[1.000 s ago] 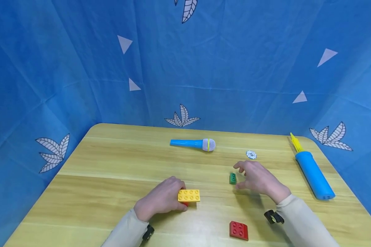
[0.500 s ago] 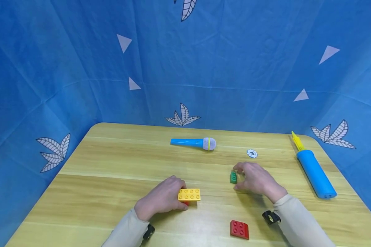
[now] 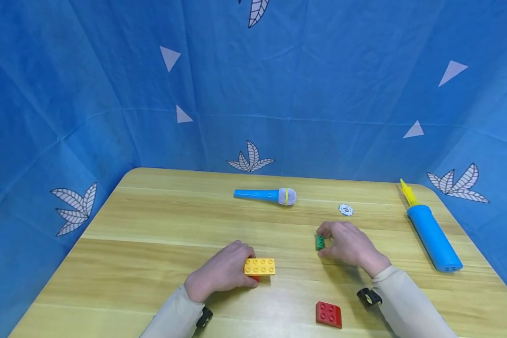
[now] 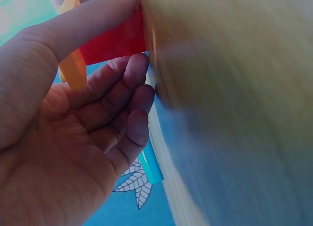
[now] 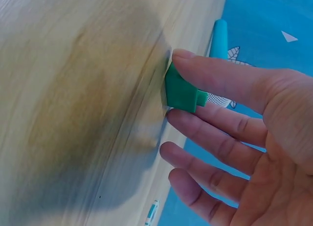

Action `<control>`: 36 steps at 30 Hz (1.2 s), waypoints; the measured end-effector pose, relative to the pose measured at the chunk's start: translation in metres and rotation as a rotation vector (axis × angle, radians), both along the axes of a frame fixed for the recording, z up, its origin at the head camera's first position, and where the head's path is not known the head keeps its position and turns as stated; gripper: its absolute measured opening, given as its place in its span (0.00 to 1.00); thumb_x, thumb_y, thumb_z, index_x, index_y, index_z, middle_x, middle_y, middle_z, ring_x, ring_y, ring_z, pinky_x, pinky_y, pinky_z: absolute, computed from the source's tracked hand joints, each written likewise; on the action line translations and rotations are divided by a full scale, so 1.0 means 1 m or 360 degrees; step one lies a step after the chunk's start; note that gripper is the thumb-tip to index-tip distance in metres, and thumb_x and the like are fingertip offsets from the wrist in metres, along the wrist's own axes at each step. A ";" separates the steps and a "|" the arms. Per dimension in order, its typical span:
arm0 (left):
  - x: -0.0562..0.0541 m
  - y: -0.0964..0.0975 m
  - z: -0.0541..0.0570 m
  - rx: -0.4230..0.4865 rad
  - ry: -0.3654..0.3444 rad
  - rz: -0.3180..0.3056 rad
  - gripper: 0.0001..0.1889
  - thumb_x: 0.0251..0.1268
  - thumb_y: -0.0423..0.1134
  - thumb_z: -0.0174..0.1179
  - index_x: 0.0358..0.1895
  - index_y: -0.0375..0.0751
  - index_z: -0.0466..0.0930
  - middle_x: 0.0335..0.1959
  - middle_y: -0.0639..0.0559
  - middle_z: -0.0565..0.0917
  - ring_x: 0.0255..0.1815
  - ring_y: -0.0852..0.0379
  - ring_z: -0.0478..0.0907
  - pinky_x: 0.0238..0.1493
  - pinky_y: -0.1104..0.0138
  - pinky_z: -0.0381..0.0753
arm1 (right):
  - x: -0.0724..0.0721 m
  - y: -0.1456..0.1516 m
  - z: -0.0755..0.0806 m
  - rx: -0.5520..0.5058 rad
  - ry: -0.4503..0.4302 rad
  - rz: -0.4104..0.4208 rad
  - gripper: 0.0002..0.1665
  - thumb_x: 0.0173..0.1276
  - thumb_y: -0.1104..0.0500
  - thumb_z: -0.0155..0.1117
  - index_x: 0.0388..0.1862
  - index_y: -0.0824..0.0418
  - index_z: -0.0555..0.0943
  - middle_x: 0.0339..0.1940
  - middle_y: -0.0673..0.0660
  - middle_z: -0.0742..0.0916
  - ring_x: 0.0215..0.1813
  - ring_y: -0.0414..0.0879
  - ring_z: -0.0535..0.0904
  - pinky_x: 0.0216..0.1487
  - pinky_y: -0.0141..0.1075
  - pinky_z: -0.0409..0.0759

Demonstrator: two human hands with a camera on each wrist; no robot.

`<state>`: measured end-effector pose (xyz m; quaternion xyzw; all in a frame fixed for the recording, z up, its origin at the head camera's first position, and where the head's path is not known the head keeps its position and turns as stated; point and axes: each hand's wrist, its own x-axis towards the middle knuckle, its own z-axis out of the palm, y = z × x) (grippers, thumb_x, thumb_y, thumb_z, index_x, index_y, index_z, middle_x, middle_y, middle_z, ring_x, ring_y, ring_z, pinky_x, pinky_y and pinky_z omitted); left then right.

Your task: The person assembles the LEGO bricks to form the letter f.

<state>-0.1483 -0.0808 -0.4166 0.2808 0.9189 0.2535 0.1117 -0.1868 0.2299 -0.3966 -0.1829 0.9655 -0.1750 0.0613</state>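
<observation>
Top brick (image 3: 259, 266): yellow, studs to match; orange-toned in the left-wrist view.
Lower brick (image 4: 115, 42): plain red.
Small brick (image 3: 319, 242): solid green, studs included.
Flat brick (image 3: 328, 314): red throughout.
Microphone (image 3: 255, 195): bright blue handle, turquoise in both wrist views; pale grey head with yellow band.
Chip (image 3: 345, 209): white, pale blue edge markings, dark number 10.
Pump (image 3: 433, 237): sky-blue body, bright yellow nozzle (image 3: 409, 193).
Surface (image 3: 160, 206): pale yellow-tan wood, streaked with darker brown grain.
Cloth (image 3: 342, 70): blue, deeper at far left, lighter at lower right; printed with plain off-white triangles and white leaf clusters, outlined and veined in black.
Sleeves (image 3: 410, 295): plain cream.
Wristbands (image 3: 365, 297): black.
</observation>
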 end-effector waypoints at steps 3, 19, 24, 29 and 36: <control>-0.001 0.001 0.001 -0.0001 0.0000 0.0000 0.22 0.43 0.44 0.79 0.39 0.39 0.81 0.31 0.60 0.74 0.34 0.62 0.69 0.37 0.69 0.72 | 0.000 0.000 0.000 -0.0012 0.0020 0.0006 0.23 0.50 0.56 0.81 0.45 0.59 0.84 0.40 0.55 0.87 0.42 0.53 0.83 0.43 0.49 0.80; -0.001 0.000 0.000 -0.0012 0.0015 0.0002 0.21 0.44 0.44 0.79 0.39 0.39 0.81 0.31 0.61 0.74 0.34 0.62 0.69 0.36 0.69 0.72 | 0.002 -0.003 0.007 -0.0025 0.0051 0.0037 0.22 0.50 0.57 0.80 0.44 0.58 0.84 0.42 0.56 0.88 0.44 0.55 0.83 0.44 0.51 0.80; 0.000 0.000 0.000 -0.0010 -0.0007 0.0013 0.21 0.43 0.44 0.79 0.39 0.39 0.81 0.31 0.61 0.74 0.34 0.62 0.69 0.36 0.69 0.72 | 0.003 -0.008 0.012 -0.0032 0.0062 0.0071 0.22 0.51 0.57 0.80 0.45 0.59 0.85 0.42 0.56 0.88 0.46 0.56 0.83 0.46 0.51 0.79; 0.001 0.000 0.000 -0.0012 -0.0010 0.0013 0.21 0.44 0.44 0.79 0.39 0.39 0.81 0.31 0.61 0.74 0.34 0.62 0.69 0.36 0.70 0.72 | 0.004 -0.015 0.018 -0.0017 0.0101 0.0112 0.20 0.51 0.56 0.80 0.43 0.58 0.85 0.41 0.53 0.88 0.45 0.53 0.83 0.45 0.49 0.80; 0.002 0.000 0.000 -0.0009 -0.0001 0.0017 0.21 0.43 0.44 0.79 0.39 0.39 0.81 0.31 0.60 0.74 0.34 0.61 0.69 0.36 0.69 0.72 | 0.009 -0.033 0.033 0.0003 0.0159 0.0187 0.18 0.51 0.57 0.81 0.40 0.55 0.84 0.38 0.49 0.87 0.43 0.51 0.83 0.42 0.47 0.80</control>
